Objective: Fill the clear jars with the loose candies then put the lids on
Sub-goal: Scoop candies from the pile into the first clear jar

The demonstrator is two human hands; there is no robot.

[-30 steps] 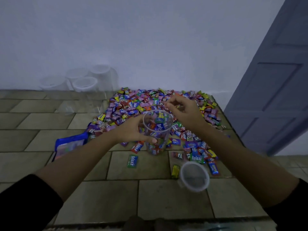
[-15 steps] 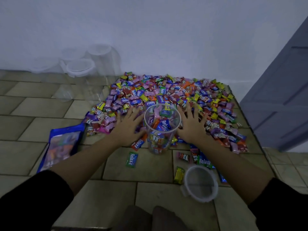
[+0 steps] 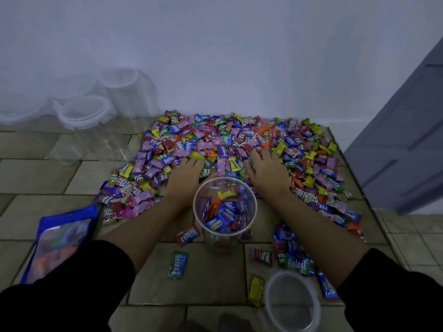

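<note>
The jar (image 3: 196, 212) stood upright on the tiled floor, partly filled with candies and with its mouth open. Just behind it, against the wall, lay the big pile of loose candies (image 3: 239, 140). The left hand (image 3: 187, 174) and the right hand (image 3: 266, 171) lay flat on the near edge of the pile, one at each side of the jar. The fingers were straight and fairly wide and held nothing, probably ready to rake a heap toward the jar. The lid (image 3: 292, 305) lay in front of the jar, to its right, within reach for closing. Other empty jars (image 3: 84, 113) stood well behind it, to the left.
</note>
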